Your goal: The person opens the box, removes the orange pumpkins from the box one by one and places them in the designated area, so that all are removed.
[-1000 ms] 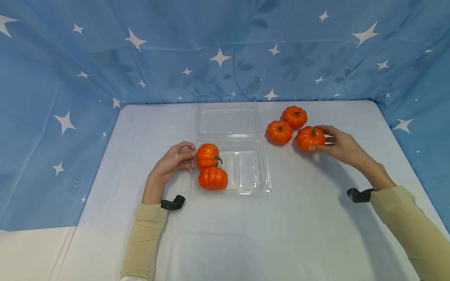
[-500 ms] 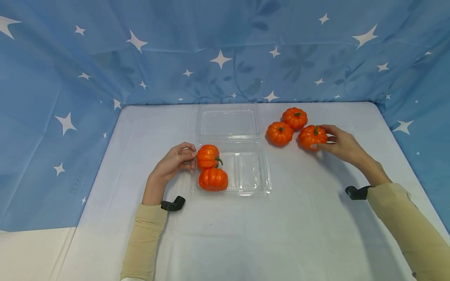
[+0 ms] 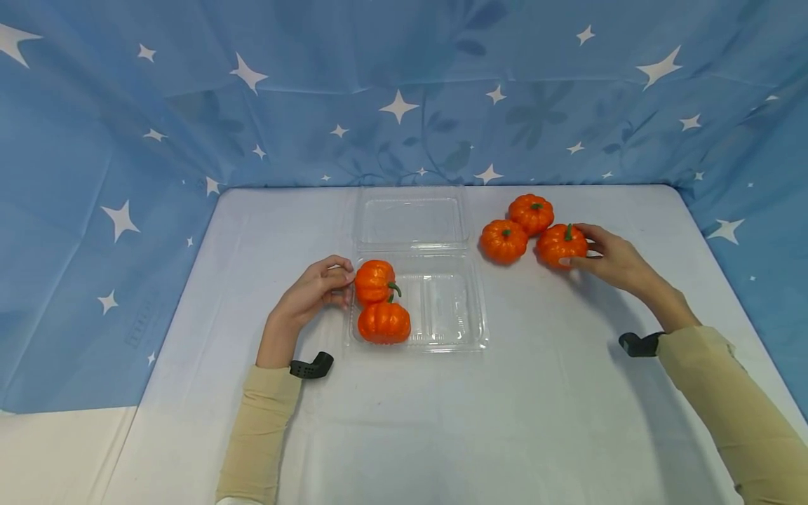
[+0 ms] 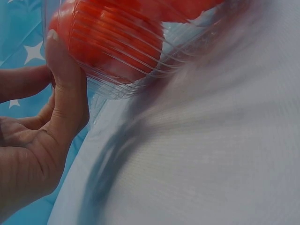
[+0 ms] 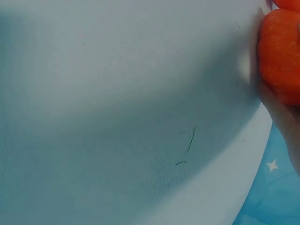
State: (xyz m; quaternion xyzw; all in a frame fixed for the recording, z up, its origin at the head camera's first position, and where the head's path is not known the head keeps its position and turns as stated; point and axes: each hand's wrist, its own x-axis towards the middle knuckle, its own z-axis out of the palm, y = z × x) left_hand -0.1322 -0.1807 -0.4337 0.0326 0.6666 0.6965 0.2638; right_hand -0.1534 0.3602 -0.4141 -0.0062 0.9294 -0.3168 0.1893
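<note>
My left hand pinches the left rim of a clear plastic clamshell container, its thumb against the wall in the left wrist view. Inside, at the container's left end, sit two small orange pumpkins: one toward the back and one in front of it. Over on the right, my right hand grips another pumpkin from its right side, fingers behind and thumb in front. That pumpkin's green stem points up. In the right wrist view, only part of the held pumpkin shows at the edge.
Two more pumpkins, one nearer and one farther back, stand just left of the held one. The container's lid lies folded back toward the blue star-patterned curtain. A white cloth covers the table.
My right hand has shifted the held pumpkin slightly to the right, away from the nearer loose pumpkin. The left hand stays at the container's rim.
</note>
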